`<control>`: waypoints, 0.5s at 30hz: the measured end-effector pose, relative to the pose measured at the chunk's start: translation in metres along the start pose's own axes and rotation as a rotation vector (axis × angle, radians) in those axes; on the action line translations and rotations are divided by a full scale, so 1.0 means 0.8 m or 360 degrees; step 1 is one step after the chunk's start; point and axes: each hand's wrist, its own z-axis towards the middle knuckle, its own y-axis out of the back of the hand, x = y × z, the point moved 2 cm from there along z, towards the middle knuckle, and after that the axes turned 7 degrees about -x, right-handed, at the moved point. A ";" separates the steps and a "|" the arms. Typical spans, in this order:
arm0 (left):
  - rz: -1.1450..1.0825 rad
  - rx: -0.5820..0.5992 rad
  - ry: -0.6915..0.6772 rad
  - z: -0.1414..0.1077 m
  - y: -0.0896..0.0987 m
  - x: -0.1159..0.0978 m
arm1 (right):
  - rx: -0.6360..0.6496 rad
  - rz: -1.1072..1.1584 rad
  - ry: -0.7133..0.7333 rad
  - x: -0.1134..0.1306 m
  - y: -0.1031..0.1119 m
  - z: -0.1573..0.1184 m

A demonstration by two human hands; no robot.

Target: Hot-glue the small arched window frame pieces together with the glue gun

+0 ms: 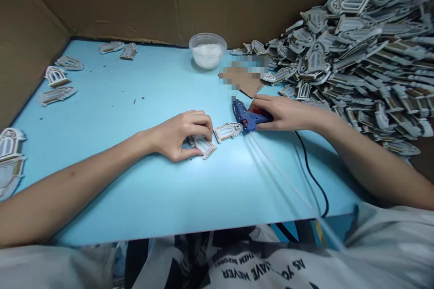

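My left hand [185, 135] is closed on a small white arched window ornament [204, 146], gripped between thumb and fingers at the middle of the table. Just right of it lies a second arched window ornament [228, 132], flat on the blue surface, its tip close to the glue gun. A blue hot glue gun [249, 118] is in my right hand [280, 112], its nozzle pointing away from me. From the gun's rear a long translucent glue stick runs toward my lap. My fingers partly cover both the held ornament and the gun's handle.
A big heap of ornaments [369, 54] fills the right side. A clear tub [207, 49] with white material stands at the back, beside a brown cardboard piece [247, 80]. Several ornaments lie along the left. A black cord [310, 169] crosses the right; cardboard walls [129, 4] enclose the table.
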 end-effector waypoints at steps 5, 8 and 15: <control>0.0015 -0.0170 -0.0064 0.000 -0.001 -0.005 | -0.0232 -0.0351 0.0302 0.042 0.039 0.005; 0.0047 -0.0500 0.0092 0.003 0.000 -0.011 | -0.0449 -0.0329 0.0546 0.082 0.019 0.026; 0.0172 -0.0886 0.0518 0.006 0.005 -0.016 | -0.0256 -0.0198 0.0387 0.112 -0.020 0.083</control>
